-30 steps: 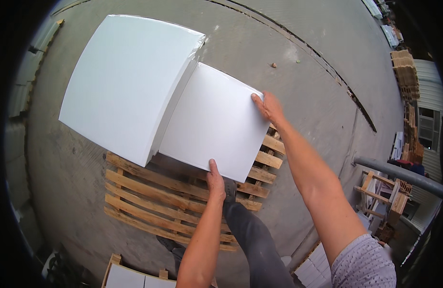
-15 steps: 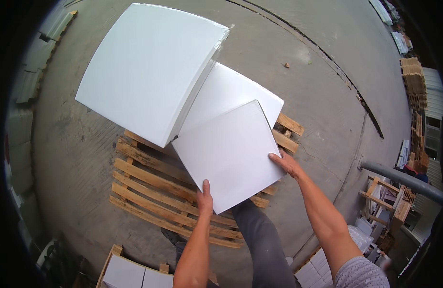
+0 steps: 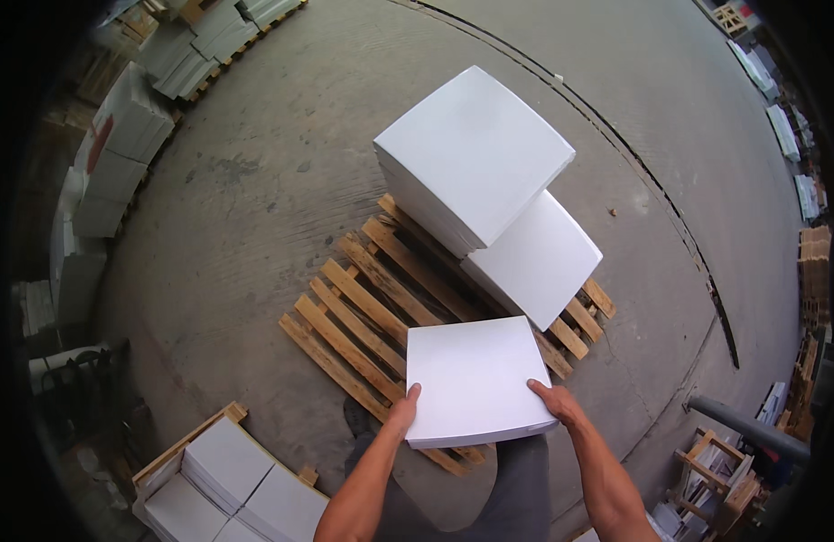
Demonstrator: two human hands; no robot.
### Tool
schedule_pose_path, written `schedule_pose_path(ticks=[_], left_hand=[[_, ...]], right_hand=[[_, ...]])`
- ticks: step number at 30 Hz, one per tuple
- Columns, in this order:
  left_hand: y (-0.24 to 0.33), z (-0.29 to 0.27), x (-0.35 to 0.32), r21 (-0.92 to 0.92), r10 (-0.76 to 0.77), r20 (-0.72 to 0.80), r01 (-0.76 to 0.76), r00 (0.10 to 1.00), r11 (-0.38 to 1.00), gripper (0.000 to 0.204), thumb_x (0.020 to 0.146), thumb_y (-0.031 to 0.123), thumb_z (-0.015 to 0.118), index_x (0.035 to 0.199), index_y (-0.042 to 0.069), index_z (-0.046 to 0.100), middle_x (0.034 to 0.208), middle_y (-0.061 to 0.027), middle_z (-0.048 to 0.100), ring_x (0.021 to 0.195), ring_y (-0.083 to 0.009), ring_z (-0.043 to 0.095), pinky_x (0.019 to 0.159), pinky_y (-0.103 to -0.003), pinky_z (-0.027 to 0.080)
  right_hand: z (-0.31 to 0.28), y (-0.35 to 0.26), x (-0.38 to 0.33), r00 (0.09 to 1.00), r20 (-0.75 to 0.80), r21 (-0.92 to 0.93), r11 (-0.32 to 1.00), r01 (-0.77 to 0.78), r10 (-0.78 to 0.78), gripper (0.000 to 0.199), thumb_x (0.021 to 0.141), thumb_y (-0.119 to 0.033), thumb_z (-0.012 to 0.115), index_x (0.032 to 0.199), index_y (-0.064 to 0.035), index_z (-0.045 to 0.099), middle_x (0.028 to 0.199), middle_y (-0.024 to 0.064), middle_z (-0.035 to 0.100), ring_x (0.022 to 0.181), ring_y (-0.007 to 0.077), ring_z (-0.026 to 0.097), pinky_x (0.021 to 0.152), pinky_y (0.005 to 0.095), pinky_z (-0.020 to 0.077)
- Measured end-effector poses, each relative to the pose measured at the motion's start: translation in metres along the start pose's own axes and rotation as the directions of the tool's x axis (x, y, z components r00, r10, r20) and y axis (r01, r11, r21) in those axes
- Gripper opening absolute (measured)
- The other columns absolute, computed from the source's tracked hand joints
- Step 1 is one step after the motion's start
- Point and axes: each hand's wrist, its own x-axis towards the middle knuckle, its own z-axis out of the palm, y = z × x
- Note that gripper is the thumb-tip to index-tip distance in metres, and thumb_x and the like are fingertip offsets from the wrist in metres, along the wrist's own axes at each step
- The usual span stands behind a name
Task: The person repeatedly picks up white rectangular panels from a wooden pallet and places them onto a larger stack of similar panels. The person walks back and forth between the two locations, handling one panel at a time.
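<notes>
Between my hands is a flat white rectangular package (image 3: 475,375), fairly thin, with a plain top. My left hand (image 3: 404,411) grips its left side, thumb along the top edge, and my right hand (image 3: 554,400) grips the right side the same way. The fingers beneath are hidden. I hold it in front of my legs, over the near edge of a wooden slatted pallet (image 3: 349,298). Farther off on the pallet stand a tall white stack (image 3: 475,154) and, right beside it, a lower white stack (image 3: 539,257).
At lower left, another pallet (image 3: 186,443) carries several white packages (image 3: 227,465). Wrapped white stacks (image 3: 128,135) line the far left. On the right are a grey metal pipe (image 3: 746,426) and a wooden crate (image 3: 706,461). A dark groove (image 3: 652,176) crosses the concrete floor (image 3: 254,181).
The package in my hands has come away from the lower stack, toward my body, and turned squarer to me. My view has swung left, showing more of the lower-left pallet.
</notes>
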Motion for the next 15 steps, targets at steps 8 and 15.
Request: schedule_pose_path(ticks=[8, 15], left_hand=[[-0.147, -0.178, -0.140, -0.237, -0.279, 0.078, 0.290, 0.957, 0.927, 0.058, 0.094, 0.041, 0.032, 0.126, -0.006, 0.042, 0.123, -0.0195, 0.050, 0.112, -0.0280, 0.050, 0.093, -0.036, 0.037], [-0.360, -0.279, -0.267, -0.750, -0.155, -0.084, 0.040, 0.984, 0.660, 0.053, 0.095, 0.038, 0.032, 0.122, -0.005, 0.047, 0.120, -0.0152, 0.053, 0.111, -0.0239, 0.050, 0.093, -0.034, 0.038]], right_hand=[[0.178, -0.034, -0.120, 0.950, 0.217, -0.379, 0.916, -0.131, 0.226, 0.067, 0.080, -0.055, 0.053, 0.105, 0.0067, 0.059, 0.095, 0.0169, 0.062, 0.083, 0.0273, 0.060, 0.072, 0.0392, 0.0476], [0.374, -0.072, -0.213, 0.927, 0.342, -0.805, 0.558, 0.204, 0.155, 0.072, 0.081, -0.058, 0.048, 0.112, 0.0068, 0.055, 0.112, 0.0207, 0.057, 0.104, 0.0316, 0.054, 0.089, 0.0346, 0.0385]])
